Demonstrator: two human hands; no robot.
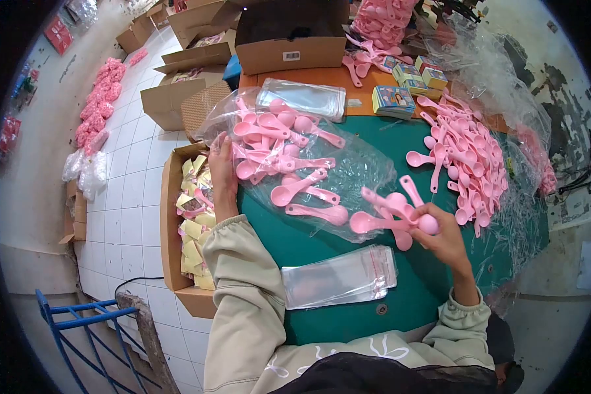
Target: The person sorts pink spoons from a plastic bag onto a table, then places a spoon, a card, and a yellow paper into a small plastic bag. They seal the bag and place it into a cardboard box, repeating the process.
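My right hand (442, 240) is closed round several pink measuring spoons (389, 213), which fan out to the left over the green table mat. At the left edge of a large clear plastic bag (364, 167), my left hand (222, 165) grips the film, its fingers partly hidden. Loose pink spoons (289, 161) lie in and on this bag. A stack of flat clear plastic sleeves (338, 279) rests on the mat in front of my body. To the right spreads a big heap of the same spoons (469, 157).
An open carton (173, 256) of packed pieces stands left of the table. Small printed boxes (393, 102), more clear sleeves (302, 97) and a brown carton (291, 39) sit at the back. Crumpled film (515, 92) lines the right side. A blue metal frame (88, 323) stands lower left.
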